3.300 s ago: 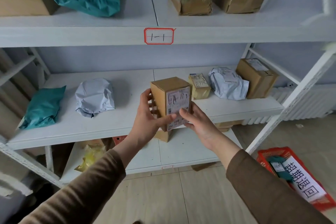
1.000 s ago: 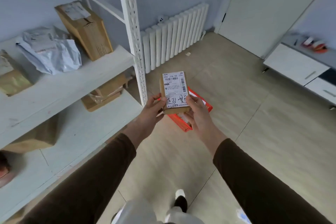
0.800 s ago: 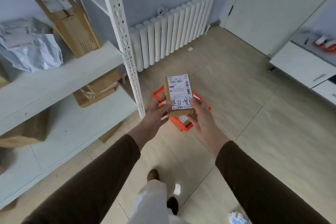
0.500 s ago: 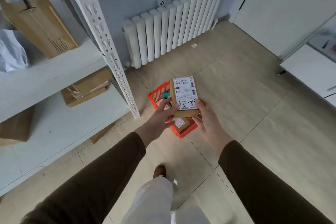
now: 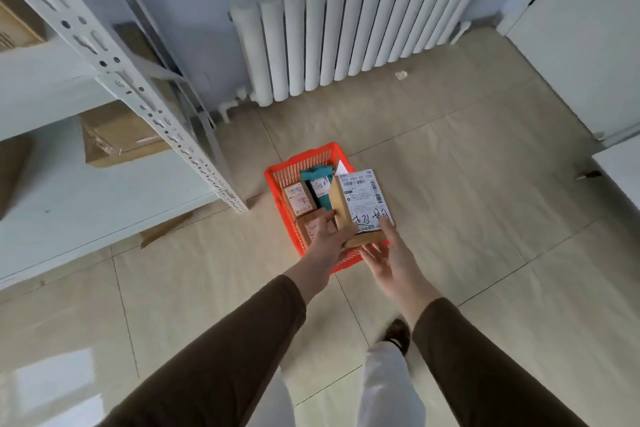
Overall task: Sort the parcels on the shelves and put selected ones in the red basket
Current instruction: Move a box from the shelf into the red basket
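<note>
I hold a brown cardboard parcel [image 5: 360,204] with a white shipping label directly above the red basket [image 5: 277,180] on the floor. My left hand [image 5: 329,239] grips its left side and my right hand [image 5: 388,253] supports its lower right corner. Inside the basket lie two small labelled brown boxes [image 5: 298,199] and a teal bag parcel [image 5: 320,185]. My hands and the parcel hide the basket's near end.
White metal shelving [image 5: 138,94] stands at the left with a taped cardboard box [image 5: 117,135] on its low shelf. A white radiator [image 5: 346,28] lines the far wall. A white door or cabinet [image 5: 588,45] is at the right. My leg and shoe [image 5: 398,336] are below.
I turned from the shelves and walked to the basket, carrying the parcel. The parcel has come down over the basket, and the basket's contents now show.
</note>
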